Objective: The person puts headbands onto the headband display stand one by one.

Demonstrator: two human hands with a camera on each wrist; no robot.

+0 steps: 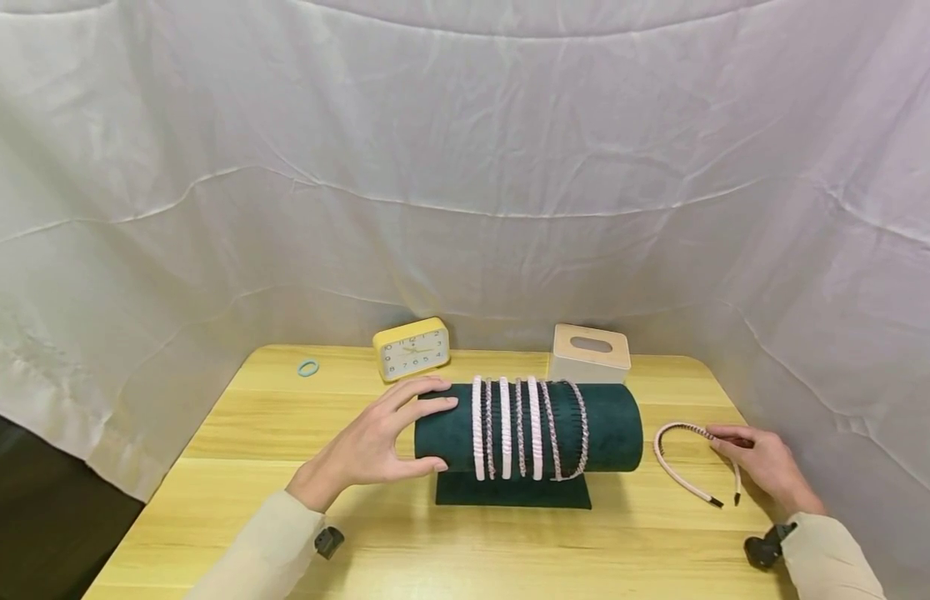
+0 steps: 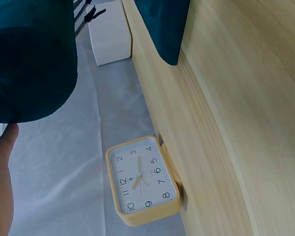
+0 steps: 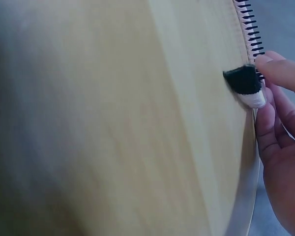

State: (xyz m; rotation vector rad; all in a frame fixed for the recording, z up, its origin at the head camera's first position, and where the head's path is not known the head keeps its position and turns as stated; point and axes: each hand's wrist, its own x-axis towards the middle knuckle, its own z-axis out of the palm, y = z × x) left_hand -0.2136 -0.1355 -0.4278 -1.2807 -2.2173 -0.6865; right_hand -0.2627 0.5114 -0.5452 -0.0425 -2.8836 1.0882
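Note:
A dark green velvet headband stand (image 1: 613, 427), a horizontal roll on a flat base, stands on the table. Several headbands (image 1: 536, 429) sit side by side around its roll, pale pink ribbed ones between thin braided ones; the rightmost braided one leans askew. My left hand (image 1: 378, 437) holds the roll's left end, fingers over the top and thumb at the front. To the right of the stand, my right hand (image 1: 768, 467) pinches a pale pink headband (image 1: 667, 462) by one side. In the right wrist view, comb teeth (image 3: 250, 29) line this headband's inner side, close to my thumb.
Behind the stand are a yellow alarm clock (image 1: 412, 350) and a white tissue box (image 1: 591, 350) with a wooden lid. A small blue ring (image 1: 308, 367) lies at the table's back left. Grey-white curtain (image 1: 465, 167) encloses the back and sides of the wooden table (image 1: 405, 550).

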